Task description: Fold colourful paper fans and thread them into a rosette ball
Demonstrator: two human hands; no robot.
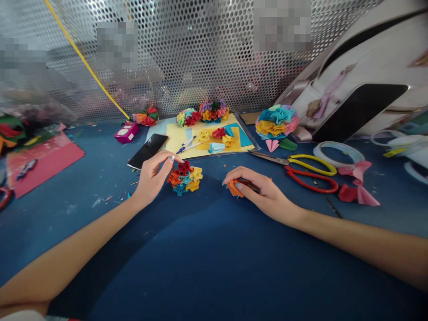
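Note:
My left hand point(155, 174) is at the left side of a ball of crinkled paper flowers point(185, 178) in red, orange, blue and yellow. Its thumb and bent fingers close on the ball's upper left edge, and the ball rests on the blue table. To the right, my right hand point(259, 189) pinches a small orange paper piece point(235, 189) between thumb and fingers, just above the tabletop. Part of that piece is hidden by the fingers.
Behind the hands lie a black phone point(149, 151), pens point(188, 145) and yellow paper point(174, 138) bearing paper flowers. Scissors point(310, 171), a tape roll point(339, 154) and pink paper pieces point(359, 185) are at right. A perforated metal screen point(200, 53) and a white bag point(361, 58) stand behind.

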